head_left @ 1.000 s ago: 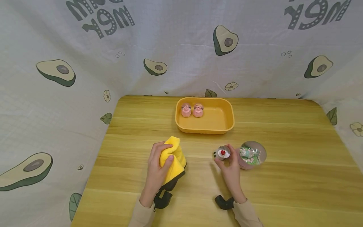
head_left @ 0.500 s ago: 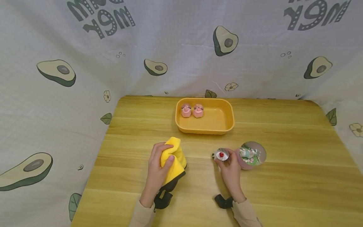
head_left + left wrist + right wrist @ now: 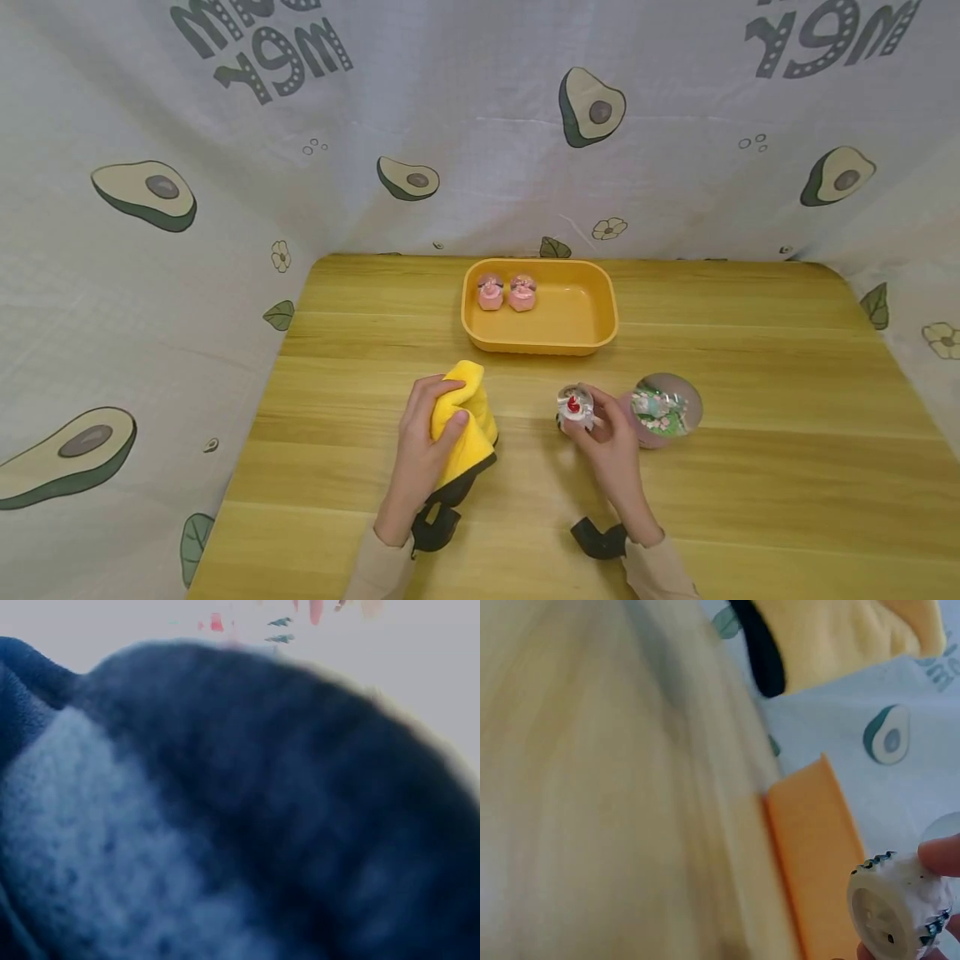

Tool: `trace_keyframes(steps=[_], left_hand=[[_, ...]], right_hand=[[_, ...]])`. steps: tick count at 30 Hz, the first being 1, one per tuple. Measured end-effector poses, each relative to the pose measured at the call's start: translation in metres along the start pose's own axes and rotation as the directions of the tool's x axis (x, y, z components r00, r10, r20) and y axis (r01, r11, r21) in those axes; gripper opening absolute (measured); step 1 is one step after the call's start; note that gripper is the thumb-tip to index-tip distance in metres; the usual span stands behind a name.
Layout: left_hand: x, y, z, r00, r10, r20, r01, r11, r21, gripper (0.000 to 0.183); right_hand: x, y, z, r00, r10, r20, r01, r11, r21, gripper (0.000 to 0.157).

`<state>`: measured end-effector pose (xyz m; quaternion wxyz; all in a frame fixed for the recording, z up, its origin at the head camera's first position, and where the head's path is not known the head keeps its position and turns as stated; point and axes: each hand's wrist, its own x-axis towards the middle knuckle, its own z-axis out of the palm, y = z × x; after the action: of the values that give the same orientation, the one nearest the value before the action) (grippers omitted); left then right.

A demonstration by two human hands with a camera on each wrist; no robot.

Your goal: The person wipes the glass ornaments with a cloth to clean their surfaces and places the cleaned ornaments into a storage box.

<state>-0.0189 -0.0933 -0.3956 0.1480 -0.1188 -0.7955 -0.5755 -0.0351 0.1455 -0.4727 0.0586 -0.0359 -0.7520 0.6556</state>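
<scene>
My left hand (image 3: 422, 446) grips a bunched yellow cloth (image 3: 467, 429) with a dark edging; its folds, close and blurred, fill most of the left wrist view. Between the fingers and thumb of my right hand (image 3: 617, 454) is a small snow globe (image 3: 574, 407) with a red figure inside. In the right wrist view this snow globe (image 3: 889, 911) shows the underside of its white base, ringed by dark green trim. The right hand keeps it above the table, to the right of the cloth and apart from it.
Behind the hands stands a yellow tray (image 3: 536, 347) with two small pink snow globes (image 3: 506, 296) in its left part. A larger snow globe (image 3: 663, 408) on a pink base stands just right of the right hand. An avocado-print curtain (image 3: 480, 125) borders the wooden table (image 3: 765, 400).
The right hand has shifted slightly left and tipped the small snow globe, so its red figure and white base show at a changed angle. The left hand keeps its grip on the cloth.
</scene>
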Motion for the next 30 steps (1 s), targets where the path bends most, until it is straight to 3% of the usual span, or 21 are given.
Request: trace_keyframes(steps=[4,10,12,15,17,20,23,27,28,30], left_hand=[[0.001,0.002,0.001,1.000,0.001,0.012,-0.001,1.000,-0.006,0.029],[0.000,-0.003,0.008,1.000,0.017,0.024,-0.016,1.000,-0.015,0.032],[-0.001,-0.012,0.012,0.999,0.010,0.035,-0.009,1.000,-0.028,0.034],[-0.004,-0.025,0.017,0.998,0.019,0.052,-0.016,0.998,-0.057,0.035],[-0.004,-0.025,0.018,0.998,0.030,0.063,-0.024,0.996,-0.084,0.034],[-0.003,-0.025,0.021,0.995,0.044,0.086,-0.033,0.992,-0.123,0.033],[-0.003,-0.023,0.024,0.992,0.053,0.118,-0.032,0.984,-0.173,0.033],[-0.004,-0.027,0.028,0.985,0.066,0.158,-0.027,0.971,-0.238,0.032],[-0.003,-0.027,0.028,0.985,0.058,0.163,-0.016,0.969,-0.247,0.031],[-0.003,-0.025,0.029,0.985,0.030,0.169,0.016,0.964,-0.266,0.030]], right_hand=[[-0.001,-0.014,0.001,0.999,-0.035,0.017,0.035,0.999,0.019,0.055],[-0.005,-0.035,0.007,0.994,-0.110,0.024,0.106,0.986,0.130,0.049],[-0.007,-0.041,0.009,0.986,-0.164,0.037,0.157,0.976,0.152,0.047],[-0.009,-0.047,0.013,0.956,-0.285,0.073,0.269,0.947,0.178,0.048],[-0.010,-0.050,0.016,0.912,-0.399,0.092,0.375,0.905,0.201,0.048],[-0.009,-0.053,0.022,0.819,-0.562,0.118,0.533,0.820,0.210,0.040],[-0.007,-0.055,0.027,0.684,-0.716,0.141,0.695,0.698,0.172,0.037],[-0.004,-0.060,0.031,0.519,-0.836,0.176,0.833,0.541,0.113,0.029],[-0.004,-0.061,0.032,0.492,-0.852,0.181,0.852,0.514,0.102,0.028],[-0.004,-0.061,0.033,0.462,-0.866,0.191,0.868,0.486,0.102,0.026]])
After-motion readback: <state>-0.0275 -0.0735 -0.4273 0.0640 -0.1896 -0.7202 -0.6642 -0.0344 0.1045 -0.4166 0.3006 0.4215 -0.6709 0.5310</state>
